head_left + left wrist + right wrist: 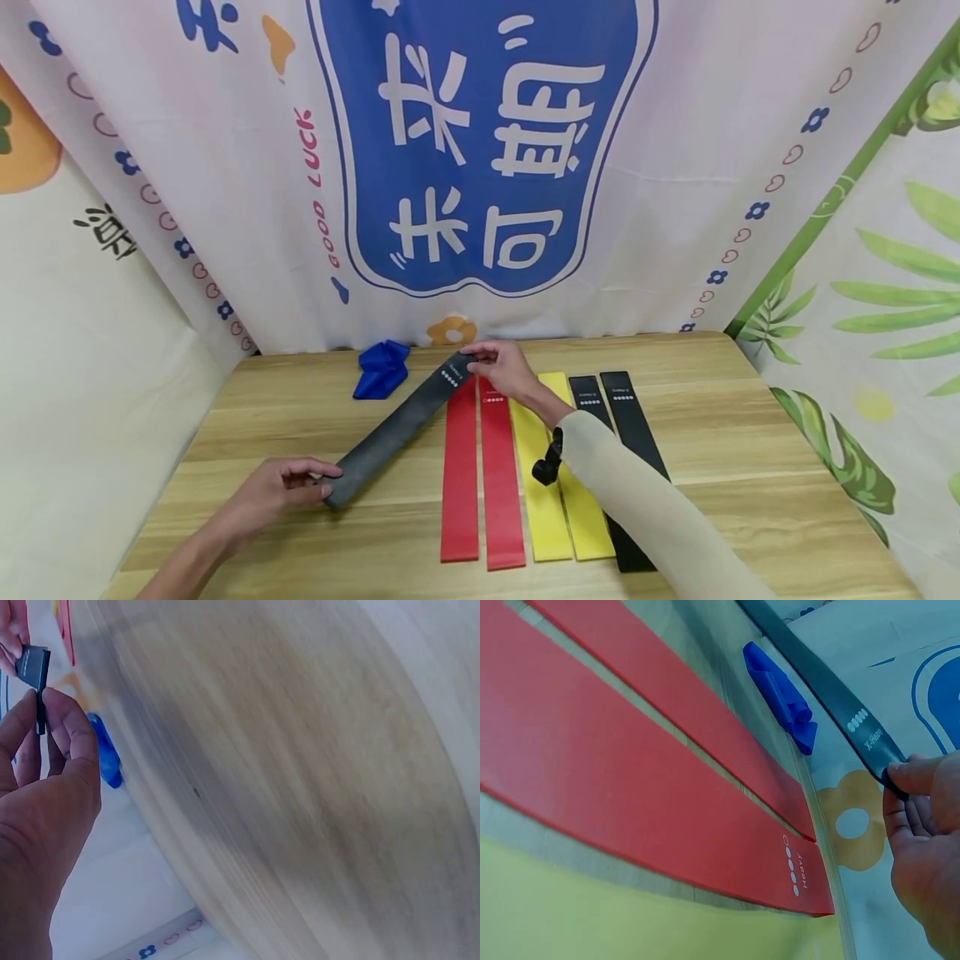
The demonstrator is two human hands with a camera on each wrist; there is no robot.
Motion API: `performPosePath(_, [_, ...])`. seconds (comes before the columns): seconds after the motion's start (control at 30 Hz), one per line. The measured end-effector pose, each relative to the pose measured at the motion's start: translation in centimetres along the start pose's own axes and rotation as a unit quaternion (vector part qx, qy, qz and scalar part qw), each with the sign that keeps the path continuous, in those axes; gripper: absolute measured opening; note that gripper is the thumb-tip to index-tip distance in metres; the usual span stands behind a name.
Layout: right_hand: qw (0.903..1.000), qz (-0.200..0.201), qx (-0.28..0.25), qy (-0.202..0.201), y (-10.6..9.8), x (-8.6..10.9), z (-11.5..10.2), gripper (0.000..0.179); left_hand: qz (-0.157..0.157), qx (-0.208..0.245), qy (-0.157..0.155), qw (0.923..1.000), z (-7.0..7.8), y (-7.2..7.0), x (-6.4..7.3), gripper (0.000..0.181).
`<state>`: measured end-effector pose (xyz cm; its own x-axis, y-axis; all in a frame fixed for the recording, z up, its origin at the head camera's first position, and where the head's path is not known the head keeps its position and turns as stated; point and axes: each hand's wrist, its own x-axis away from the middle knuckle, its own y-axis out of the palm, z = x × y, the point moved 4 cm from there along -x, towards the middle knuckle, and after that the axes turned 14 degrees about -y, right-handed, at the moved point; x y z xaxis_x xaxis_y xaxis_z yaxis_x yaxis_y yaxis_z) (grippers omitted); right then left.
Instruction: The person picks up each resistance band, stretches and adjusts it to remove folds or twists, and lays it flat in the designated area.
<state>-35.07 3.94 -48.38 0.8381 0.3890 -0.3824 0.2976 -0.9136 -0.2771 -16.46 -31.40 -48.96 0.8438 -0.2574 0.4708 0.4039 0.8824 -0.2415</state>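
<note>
A black resistance band (401, 429) with white print and dots is stretched flat between my two hands, slanting across the table. My left hand (273, 496) pinches its near end between thumb and fingers; the left wrist view shows that pinch on the band's edge (41, 697). At the far end, my right hand (506, 367) pinches the printed tip, and in the right wrist view the thumb lies over the band (840, 697). Below the right hand lie two red bands (460, 483), side by side. One of them reads "Heavy" in the right wrist view.
Right of the red bands lie two yellow bands (543, 492) and two black bands (630, 408), partly covered by my right forearm. A crumpled blue band (381, 369) sits at the table's back left. A printed cloth (675, 208) hangs behind the wooden table (750, 483).
</note>
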Motion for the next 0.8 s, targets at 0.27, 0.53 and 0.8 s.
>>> performPosePath(0.27, [0.999,0.027,0.031,-0.019,0.2,-0.7,0.0,0.021,-0.038,0.006,0.026,0.9989,0.5,1.9,0.0,0.037])
performPosePath(0.53, [0.9991,0.038,0.021,0.002,0.5,-1.0,0.4,0.022,-0.04,0.003,0.014,0.9991,0.7,3.2,-0.2,0.034])
performPosePath(0.8, [0.9992,0.033,0.024,-0.003,1.2,-1.2,0.3,0.028,-0.059,0.015,0.011,0.9981,0.7,4.7,-0.2,0.033])
